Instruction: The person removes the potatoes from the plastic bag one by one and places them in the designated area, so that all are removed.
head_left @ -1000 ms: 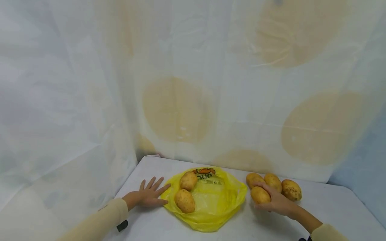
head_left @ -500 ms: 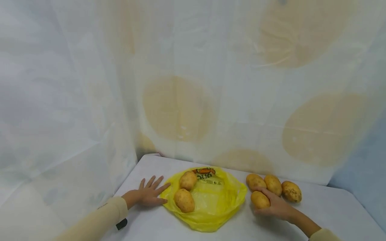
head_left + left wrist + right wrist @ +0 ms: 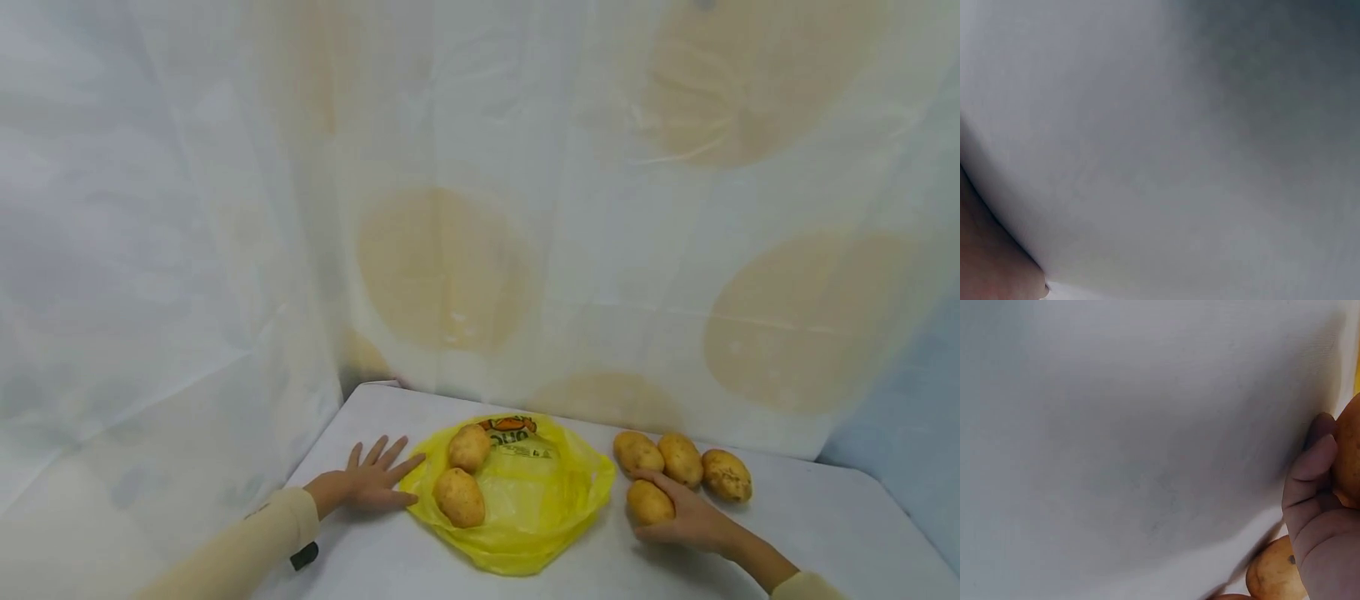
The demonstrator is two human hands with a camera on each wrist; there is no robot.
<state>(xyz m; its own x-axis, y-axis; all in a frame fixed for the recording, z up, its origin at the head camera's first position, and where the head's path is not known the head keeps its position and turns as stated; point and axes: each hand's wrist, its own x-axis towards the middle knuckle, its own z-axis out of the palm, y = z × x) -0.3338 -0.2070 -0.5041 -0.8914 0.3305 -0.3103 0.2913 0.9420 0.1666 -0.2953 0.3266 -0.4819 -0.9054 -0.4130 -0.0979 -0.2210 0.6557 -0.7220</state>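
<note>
My right hand (image 3: 690, 518) grips a potato (image 3: 650, 502), thumb on its near side and fingers on its far side. In the right wrist view the fingers (image 3: 1316, 459) curl against that potato (image 3: 1350, 453) at the right edge. My left hand (image 3: 371, 485) lies on the table with its fingers spread, fingertips right at the left edge of a yellow plastic bag (image 3: 525, 500). Two potatoes, a farther one (image 3: 469, 447) and a nearer one (image 3: 459, 498), rest on the bag's left part. The left wrist view shows only a bit of the hand (image 3: 997, 269).
Three more potatoes stand in a row behind my right hand: a left one (image 3: 637, 452), a middle one (image 3: 681, 460) and a right one (image 3: 726, 476). The table (image 3: 810, 508) is white. Patterned sheeting (image 3: 615, 250) hangs behind and on the left.
My right hand has drawn slightly toward me with the potato, away from the row behind it. The left hand and the bag stay where they were.
</note>
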